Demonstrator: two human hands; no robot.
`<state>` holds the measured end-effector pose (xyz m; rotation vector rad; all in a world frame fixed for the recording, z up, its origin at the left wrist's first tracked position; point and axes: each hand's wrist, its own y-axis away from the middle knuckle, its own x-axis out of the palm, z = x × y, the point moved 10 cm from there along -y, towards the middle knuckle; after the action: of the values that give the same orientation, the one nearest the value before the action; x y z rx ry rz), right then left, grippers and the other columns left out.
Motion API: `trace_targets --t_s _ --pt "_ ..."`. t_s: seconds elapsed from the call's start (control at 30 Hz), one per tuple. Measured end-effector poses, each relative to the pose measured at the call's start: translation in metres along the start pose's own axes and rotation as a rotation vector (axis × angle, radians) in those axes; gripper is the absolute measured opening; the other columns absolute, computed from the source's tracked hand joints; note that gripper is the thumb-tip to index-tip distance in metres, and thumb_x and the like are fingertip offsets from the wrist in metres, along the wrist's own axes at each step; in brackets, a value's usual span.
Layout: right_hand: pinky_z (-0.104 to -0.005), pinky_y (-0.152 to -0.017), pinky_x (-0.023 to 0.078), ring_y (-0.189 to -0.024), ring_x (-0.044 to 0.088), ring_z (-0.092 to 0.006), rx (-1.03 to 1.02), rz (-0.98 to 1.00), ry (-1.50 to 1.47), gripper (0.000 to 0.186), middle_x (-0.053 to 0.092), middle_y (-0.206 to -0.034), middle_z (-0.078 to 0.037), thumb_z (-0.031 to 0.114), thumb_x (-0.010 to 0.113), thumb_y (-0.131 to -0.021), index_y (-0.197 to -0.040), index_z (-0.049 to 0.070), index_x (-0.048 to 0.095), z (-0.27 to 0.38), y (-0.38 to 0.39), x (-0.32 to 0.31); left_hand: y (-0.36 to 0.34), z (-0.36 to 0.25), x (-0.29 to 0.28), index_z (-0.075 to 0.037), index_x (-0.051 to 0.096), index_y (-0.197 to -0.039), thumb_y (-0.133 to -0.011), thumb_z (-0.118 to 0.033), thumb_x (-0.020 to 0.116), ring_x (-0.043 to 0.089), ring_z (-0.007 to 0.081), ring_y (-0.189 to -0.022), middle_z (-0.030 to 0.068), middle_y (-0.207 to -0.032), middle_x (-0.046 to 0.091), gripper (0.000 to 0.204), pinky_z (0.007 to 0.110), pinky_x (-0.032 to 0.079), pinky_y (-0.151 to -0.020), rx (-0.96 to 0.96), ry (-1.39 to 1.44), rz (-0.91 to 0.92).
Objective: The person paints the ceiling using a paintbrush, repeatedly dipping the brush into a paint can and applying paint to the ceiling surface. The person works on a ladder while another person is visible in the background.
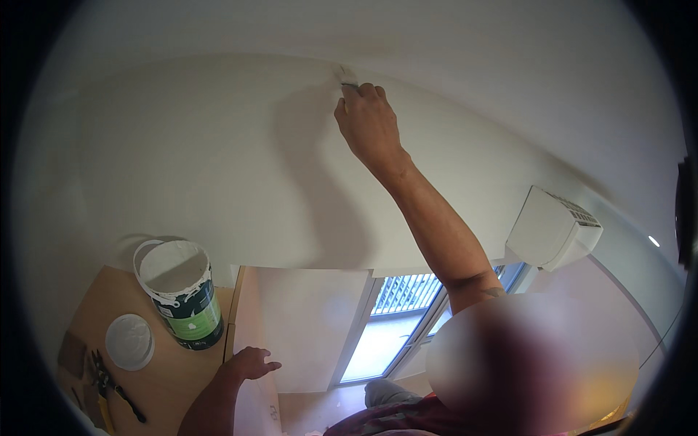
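My right hand [367, 120] is raised high, closed on a small paintbrush [347, 75], whose pale bristles are at the top of the white wall [182, 131] where it meets the ceiling [436, 43]. My left hand [251, 362] is low, at the edge of a wooden board surface [145, 392], with its fingers loosely bent and apart, holding nothing visible. Above it on that surface stands a paint bucket [185, 320] with a green and dark label and white paint inside. A round white lid [129, 341] lies beside the bucket, left of my left hand.
Pliers and hand tools [109, 385] lie at the lower left. A white wall-mounted air conditioner [545, 232] is at the right. Below are a glazed door [385, 334] and an opening past the board's edge. A large blurred patch [531, 363] covers the lower right.
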<state>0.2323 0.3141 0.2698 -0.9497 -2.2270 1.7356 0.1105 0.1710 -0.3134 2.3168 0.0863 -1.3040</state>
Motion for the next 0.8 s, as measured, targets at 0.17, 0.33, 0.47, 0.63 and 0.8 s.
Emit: trace_targets --t_s 0.17,0.33,0.47,0.63,0.8 --pt "-0.0453 -0.081 0.059 -0.099 0.064 -0.0333 0.013 -0.029 -0.023 0.023 0.067 -0.101 -0.019 0.012 0.061 -0.097 -0.109 -0.005 0.071 -0.005 0.002 -0.003 0.001 -0.002 -0.002 0.0 0.057 -0.143 -0.094 -0.065 0.061 0.061 0.0382 -0.128 0.0256 -0.136 0.064 0.081 0.046 0.049 -0.109 -0.006 0.023 0.002" --pt "-0.0443 -0.079 0.059 -0.094 0.063 -0.0331 -0.012 -0.073 -0.028 0.018 0.066 -0.096 -0.02 0.01 0.062 -0.095 -0.102 -0.004 0.07 -0.005 0.003 -0.008 -0.003 0.002 0.001 0.0 0.057 -0.144 -0.093 -0.065 0.061 0.061 0.038 -0.128 0.0251 -0.136 0.064 0.082 0.045 0.049 -0.109 0.004 0.014 -0.011" --pt "-0.041 -0.071 0.058 -0.084 0.063 -0.0324 -0.067 -0.17 -0.027 0.012 0.065 -0.087 -0.021 0.006 0.064 -0.091 -0.087 -0.005 0.067 -0.005 0.007 -0.016 -0.001 0.0 0.0 -0.001 0.057 -0.144 -0.094 -0.064 0.061 0.061 0.038 -0.128 0.025 -0.136 0.064 0.081 0.045 0.049 -0.11 -0.007 0.023 -0.003" --pt "-0.0427 -0.075 0.058 -0.09 0.064 -0.033 -0.039 -0.13 -0.02 0.014 0.066 -0.092 -0.02 0.008 0.064 -0.093 -0.095 -0.004 0.069 -0.009 0.008 -0.012 0.002 -0.001 -0.002 -0.001 0.057 -0.144 -0.094 -0.065 0.061 0.061 0.038 -0.129 0.0251 -0.137 0.064 0.082 0.045 0.048 -0.11 -0.008 0.019 -0.002" --pt "-0.0417 -0.07 0.059 -0.086 0.064 -0.0336 -0.073 -0.167 -0.001 0.013 0.065 -0.088 -0.021 0.007 0.064 -0.091 -0.088 -0.005 0.067 -0.012 0.011 -0.016 -0.001 0.0 0.0 0.0 0.057 -0.144 -0.094 -0.065 0.06 0.06 0.0381 -0.129 0.0251 -0.137 0.064 0.082 0.045 0.048 -0.11 0.0 0.016 -0.001"
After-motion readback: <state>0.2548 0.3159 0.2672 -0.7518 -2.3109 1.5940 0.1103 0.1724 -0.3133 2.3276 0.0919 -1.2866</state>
